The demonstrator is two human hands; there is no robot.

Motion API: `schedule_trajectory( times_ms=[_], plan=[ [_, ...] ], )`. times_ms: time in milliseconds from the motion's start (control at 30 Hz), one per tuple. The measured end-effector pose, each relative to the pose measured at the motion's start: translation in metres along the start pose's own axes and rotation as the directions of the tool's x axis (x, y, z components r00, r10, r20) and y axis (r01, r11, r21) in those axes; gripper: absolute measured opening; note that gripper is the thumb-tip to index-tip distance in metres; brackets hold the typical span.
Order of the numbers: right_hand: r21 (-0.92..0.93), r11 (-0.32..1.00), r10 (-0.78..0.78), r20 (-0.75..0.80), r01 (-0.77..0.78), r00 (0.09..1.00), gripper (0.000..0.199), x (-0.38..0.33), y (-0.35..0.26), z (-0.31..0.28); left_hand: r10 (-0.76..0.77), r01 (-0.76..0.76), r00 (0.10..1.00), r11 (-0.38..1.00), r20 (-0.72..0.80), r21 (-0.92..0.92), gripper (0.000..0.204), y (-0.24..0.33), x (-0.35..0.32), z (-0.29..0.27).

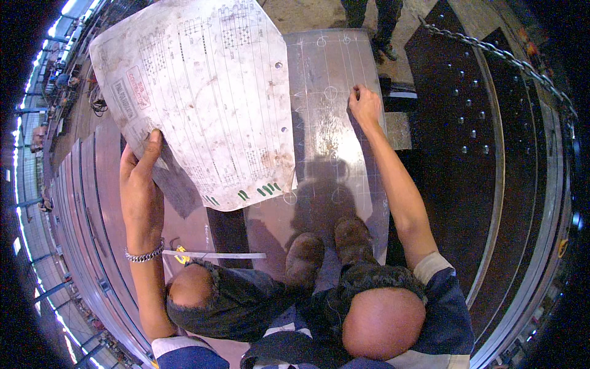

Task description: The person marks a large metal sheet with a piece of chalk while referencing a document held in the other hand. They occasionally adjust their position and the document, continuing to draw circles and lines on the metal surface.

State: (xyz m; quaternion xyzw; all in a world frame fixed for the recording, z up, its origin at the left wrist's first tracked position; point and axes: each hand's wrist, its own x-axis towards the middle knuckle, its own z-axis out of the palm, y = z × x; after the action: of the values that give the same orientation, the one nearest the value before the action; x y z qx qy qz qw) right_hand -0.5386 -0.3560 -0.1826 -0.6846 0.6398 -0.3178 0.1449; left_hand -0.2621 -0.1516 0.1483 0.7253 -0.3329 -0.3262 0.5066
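Head view: left fingers (153, 142) pinch a dirty white paper (203, 104), its long way going up and leaning left. Right fingers (357, 94) curl closed.

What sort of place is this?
Probably a metalworking shop: the left hand holds a stained white paper technical drawing, over a shiny grey metal plate marked with pale circles; rightward lies a long dark brown plate dotted with apparent holes.

Through my remote feed I count two bare hands (140, 184) (367, 109), two bare knees (384, 323), two boots (305, 255), one paper drawing (203, 111) with two punched holes (278, 65), one bracelet (145, 256), one pale strip (227, 254), one chain (473, 42).
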Motion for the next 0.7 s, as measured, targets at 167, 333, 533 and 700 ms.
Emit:
schedule_trajectory(
  times_ms=[167,333,533,700],
  plan=[
    [0.010,1.000,-0.014,-0.016,0.014,1.000,0.020,-0.001,0.002,0.005,0.006,-0.005,1.000,0.999,0.017,-0.048,0.039,-0.003,0.002,-0.003],
    [0.023,0.999,0.040,-0.013,-0.039,0.999,0.022,0.001,0.001,0.002,-0.001,0.007,0.998,0.994,0.055,-0.109,0.036,-0.006,0.006,-0.003],
    [0.055,0.990,0.131,-0.003,-0.131,0.991,0.025,-0.007,-0.022,-0.020,-0.022,0.022,1.000,0.997,-0.003,-0.080,0.036,-0.006,0.002,-0.004],
    [0.098,0.989,0.108,0.038,-0.111,0.993,0.022,-0.034,-0.008,-0.027,0.002,-0.002,1.000,0.999,0.009,-0.045,0.037,-0.005,0.003,-0.002]
  ],
)
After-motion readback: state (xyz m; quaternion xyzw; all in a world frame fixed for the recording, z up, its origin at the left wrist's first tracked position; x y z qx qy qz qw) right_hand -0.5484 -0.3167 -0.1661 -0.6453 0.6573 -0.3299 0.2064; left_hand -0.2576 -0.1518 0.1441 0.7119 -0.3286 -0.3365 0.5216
